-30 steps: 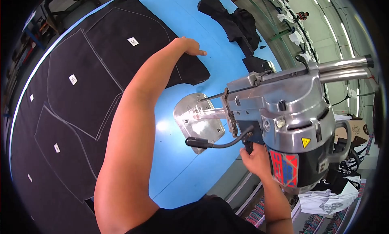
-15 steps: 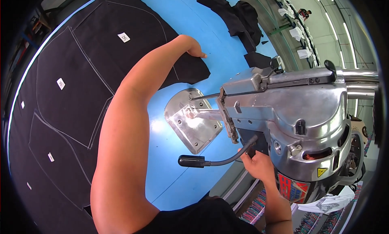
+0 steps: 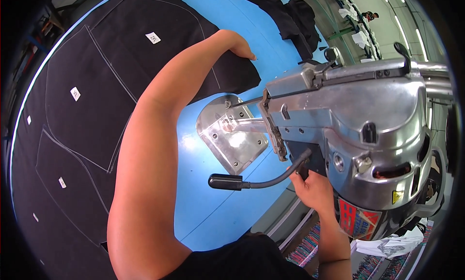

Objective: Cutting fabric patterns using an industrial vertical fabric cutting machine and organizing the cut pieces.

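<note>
My left arm reaches far over a layer of black fabric (image 3: 111, 18) marked with chalk outlines. My left hand (image 3: 240, 46) rests at the fabric's far right edge, one fingertip showing; its other fingers are hidden. A metal upright cloth-cutting machine (image 3: 339, 110) stands at the right, its flat base plate (image 3: 237, 147) on the blue table (image 3: 208, 207). The plate's top edge lies close by the fabric's near edge. My right hand (image 3: 312, 188) is closed around the machine's dark handle, below the motor housing.
A black lever on a bent arm (image 3: 226, 181) juts left from the machine. Dark fabric scraps (image 3: 295, 21) lie at the table's far side. Small white labels (image 3: 153, 38) dot the fabric. White cloth (image 3: 392, 243) and multicoloured material (image 3: 302, 246) sit below the table edge.
The whole view has shifted slightly. The base plate now sits nearer the fabric's edge. My left hand keeps its place on the fabric and my right hand still grips the handle.
</note>
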The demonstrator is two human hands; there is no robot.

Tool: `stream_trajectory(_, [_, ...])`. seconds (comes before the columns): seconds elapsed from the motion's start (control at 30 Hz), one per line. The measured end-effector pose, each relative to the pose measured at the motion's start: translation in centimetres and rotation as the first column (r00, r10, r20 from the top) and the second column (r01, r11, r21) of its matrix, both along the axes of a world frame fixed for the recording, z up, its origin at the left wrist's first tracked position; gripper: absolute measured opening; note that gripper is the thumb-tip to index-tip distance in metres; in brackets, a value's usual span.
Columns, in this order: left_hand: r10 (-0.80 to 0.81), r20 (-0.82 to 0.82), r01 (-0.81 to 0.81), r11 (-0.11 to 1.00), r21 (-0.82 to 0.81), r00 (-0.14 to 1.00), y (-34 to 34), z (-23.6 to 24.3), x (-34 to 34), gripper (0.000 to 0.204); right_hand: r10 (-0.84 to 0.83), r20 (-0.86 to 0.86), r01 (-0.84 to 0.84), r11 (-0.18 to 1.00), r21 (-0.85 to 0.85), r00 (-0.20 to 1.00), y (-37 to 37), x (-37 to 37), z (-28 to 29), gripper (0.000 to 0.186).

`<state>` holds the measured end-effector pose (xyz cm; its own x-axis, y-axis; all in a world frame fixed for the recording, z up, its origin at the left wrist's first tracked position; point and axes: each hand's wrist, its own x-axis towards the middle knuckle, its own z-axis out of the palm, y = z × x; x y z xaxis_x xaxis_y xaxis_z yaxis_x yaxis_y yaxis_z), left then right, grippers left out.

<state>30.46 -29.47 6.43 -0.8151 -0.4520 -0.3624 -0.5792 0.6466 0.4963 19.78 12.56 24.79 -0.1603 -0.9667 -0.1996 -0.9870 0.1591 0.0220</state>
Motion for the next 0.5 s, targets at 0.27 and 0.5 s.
stream_trajectory(0.27, [0.037,-0.017,-0.038,0.997,-0.071,0.999,0.8,-0.2,0.9,0.079,0.062,0.072,-0.056,0.994,-0.092,0.995,-3.5,2.3,1.4,0.034])
stream_trajectory(0.5, [0.087,-0.670,-0.414,0.842,-0.346,0.737,4.1,-3.0,8.9,0.044,0.007,0.187,-0.005,1.000,-0.012,0.982,-5.3,2.7,3.1,0.034])
